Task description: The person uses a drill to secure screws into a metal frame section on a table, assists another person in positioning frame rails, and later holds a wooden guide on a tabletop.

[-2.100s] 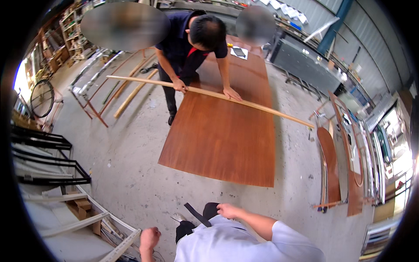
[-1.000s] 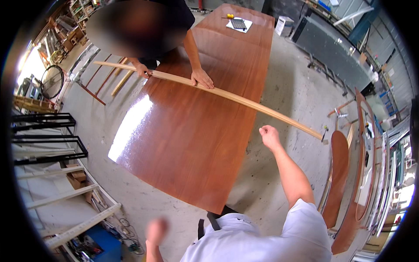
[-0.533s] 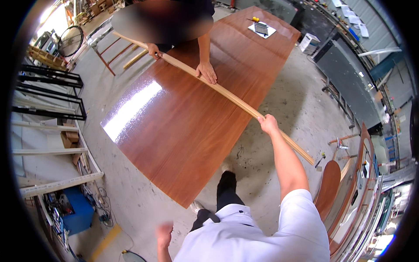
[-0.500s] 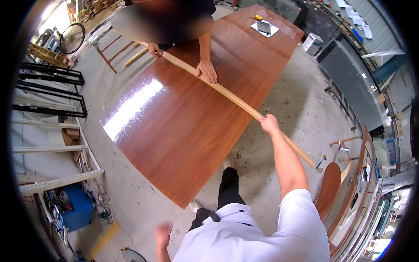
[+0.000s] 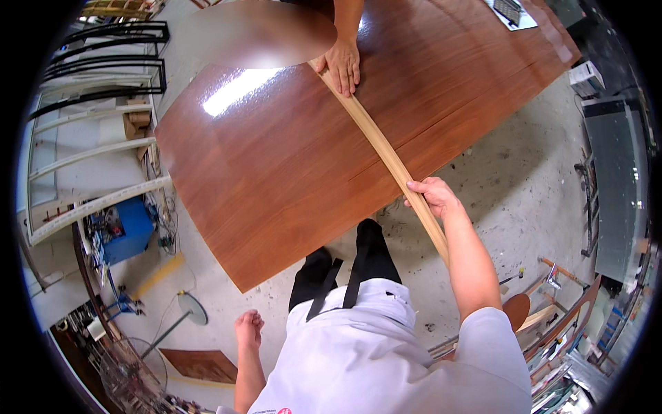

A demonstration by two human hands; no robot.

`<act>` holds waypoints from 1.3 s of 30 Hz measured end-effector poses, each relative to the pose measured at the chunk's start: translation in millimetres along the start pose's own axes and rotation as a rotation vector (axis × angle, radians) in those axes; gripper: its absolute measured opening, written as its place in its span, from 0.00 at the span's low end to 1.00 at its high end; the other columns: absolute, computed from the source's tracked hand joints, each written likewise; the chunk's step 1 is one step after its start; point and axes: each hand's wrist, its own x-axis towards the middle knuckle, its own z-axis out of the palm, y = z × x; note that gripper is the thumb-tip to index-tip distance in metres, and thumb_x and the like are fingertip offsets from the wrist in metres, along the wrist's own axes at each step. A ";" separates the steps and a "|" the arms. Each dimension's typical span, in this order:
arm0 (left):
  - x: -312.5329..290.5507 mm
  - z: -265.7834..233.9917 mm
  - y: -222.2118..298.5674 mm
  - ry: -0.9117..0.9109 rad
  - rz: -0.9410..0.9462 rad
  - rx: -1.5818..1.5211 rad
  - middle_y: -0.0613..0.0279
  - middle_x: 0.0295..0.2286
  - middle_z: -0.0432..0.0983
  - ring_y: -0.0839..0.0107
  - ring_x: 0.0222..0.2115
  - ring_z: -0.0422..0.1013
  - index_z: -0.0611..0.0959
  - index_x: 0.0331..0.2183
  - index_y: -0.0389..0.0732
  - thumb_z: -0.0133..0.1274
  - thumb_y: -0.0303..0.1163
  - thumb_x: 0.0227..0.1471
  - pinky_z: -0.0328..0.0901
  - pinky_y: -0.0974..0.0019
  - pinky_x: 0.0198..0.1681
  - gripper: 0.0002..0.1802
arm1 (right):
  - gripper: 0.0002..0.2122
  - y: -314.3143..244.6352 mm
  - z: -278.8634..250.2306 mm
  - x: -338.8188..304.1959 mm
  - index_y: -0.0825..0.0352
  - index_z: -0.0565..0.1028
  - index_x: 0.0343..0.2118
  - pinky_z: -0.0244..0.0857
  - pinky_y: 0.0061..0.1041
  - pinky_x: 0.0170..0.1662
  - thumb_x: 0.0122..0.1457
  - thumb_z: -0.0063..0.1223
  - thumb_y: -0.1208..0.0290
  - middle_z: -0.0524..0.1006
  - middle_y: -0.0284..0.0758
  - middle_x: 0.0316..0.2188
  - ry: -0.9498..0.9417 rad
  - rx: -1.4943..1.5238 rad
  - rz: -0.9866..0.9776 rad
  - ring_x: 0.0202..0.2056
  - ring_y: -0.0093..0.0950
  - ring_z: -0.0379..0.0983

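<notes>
A long pale wooden strip [image 5: 381, 146] lies across the large brown wood-grain panel [image 5: 289, 186], its near end jutting past the panel's edge. My right hand [image 5: 436, 196] grips the strip at that edge, thumb on top and fingers wrapped underneath. Down by my left side, away from the panel, my left hand [image 5: 249, 328] is loosely curled with nothing seen in it. Across the panel, a co-worker's hand [image 5: 343, 67] presses flat on the strip. A blurred patch hides the strip's far end and the co-worker's other hand.
A dark device on a white sheet [image 5: 512, 14] sits on the panel's far right. Black metal frames [image 5: 103, 65] and a blue machine [image 5: 124, 231] stand at left. On the floor are a round-based stand [image 5: 193, 308] and a small brown board [image 5: 200, 366]; a grey panel [image 5: 616, 190] stands at right.
My view has shifted nearer the panel's edge. The strip now runs more steeply toward me, and my right hand has changed its hold from over the top to around the side.
</notes>
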 end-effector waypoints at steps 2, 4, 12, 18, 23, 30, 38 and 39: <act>0.7 20.9 -2.4 -0.017 0.005 -0.012 0.66 0.20 0.69 0.79 0.20 0.64 0.78 0.27 0.35 0.49 0.26 0.56 0.62 0.73 0.25 0.07 | 0.16 -0.3 -2.7 0.9 0.82 0.74 0.33 0.73 0.27 0.25 0.56 0.61 0.68 0.78 0.44 0.24 -0.014 -0.038 -0.023 0.23 0.31 0.77; 0.2 41.5 2.6 -0.005 0.026 -0.020 0.65 0.21 0.71 0.78 0.20 0.65 0.78 0.28 0.36 0.49 0.27 0.56 0.63 0.73 0.26 0.07 | 0.17 1.7 -5.4 2.0 0.82 0.73 0.33 0.73 0.27 0.25 0.56 0.62 0.67 0.78 0.44 0.24 -0.025 -0.061 -0.048 0.22 0.31 0.77; 20.5 58.9 7.7 -0.008 0.076 -0.092 0.64 0.22 0.73 0.77 0.20 0.67 0.79 0.29 0.37 0.49 0.28 0.56 0.65 0.72 0.26 0.07 | 0.17 7.5 -3.1 1.9 0.80 0.73 0.31 0.72 0.25 0.26 0.56 0.62 0.66 0.77 0.42 0.24 -0.032 -0.083 -0.121 0.22 0.29 0.76; 18.0 59.5 8.3 0.002 0.063 -0.094 0.64 0.22 0.74 0.77 0.20 0.68 0.79 0.28 0.37 0.51 0.28 0.55 0.66 0.73 0.26 0.06 | 0.16 8.4 2.0 -3.1 0.79 0.73 0.31 0.72 0.24 0.26 0.57 0.61 0.67 0.77 0.42 0.24 -0.025 -0.060 -0.141 0.21 0.28 0.75; 19.4 53.7 7.5 0.025 0.055 -0.080 0.64 0.21 0.74 0.77 0.20 0.68 0.79 0.27 0.38 0.51 0.27 0.55 0.66 0.73 0.26 0.06 | 0.15 11.9 -2.1 1.2 0.76 0.71 0.32 0.71 0.24 0.25 0.58 0.60 0.66 0.78 0.42 0.24 -0.038 -0.075 -0.141 0.22 0.28 0.76; 25.5 48.1 13.5 0.013 0.051 -0.094 0.64 0.21 0.73 0.77 0.19 0.67 0.79 0.28 0.37 0.51 0.26 0.55 0.66 0.73 0.25 0.05 | 0.15 7.4 1.9 -1.4 0.79 0.72 0.30 0.73 0.24 0.27 0.58 0.60 0.68 0.77 0.42 0.23 0.003 -0.062 -0.152 0.21 0.28 0.75; 29.2 52.5 15.4 0.006 0.062 -0.041 0.65 0.21 0.73 0.78 0.18 0.66 0.78 0.27 0.36 0.50 0.25 0.55 0.65 0.74 0.24 0.06 | 0.14 3.6 4.2 -4.3 0.79 0.73 0.31 0.73 0.26 0.26 0.58 0.59 0.69 0.77 0.43 0.24 0.027 -0.101 -0.147 0.22 0.30 0.76; 31.6 54.8 15.3 0.012 0.067 -0.036 0.65 0.21 0.73 0.78 0.18 0.66 0.78 0.27 0.36 0.50 0.25 0.55 0.65 0.74 0.23 0.06 | 0.14 2.7 5.6 -2.8 0.79 0.74 0.31 0.73 0.26 0.25 0.59 0.58 0.69 0.78 0.44 0.24 0.043 -0.106 -0.149 0.22 0.31 0.76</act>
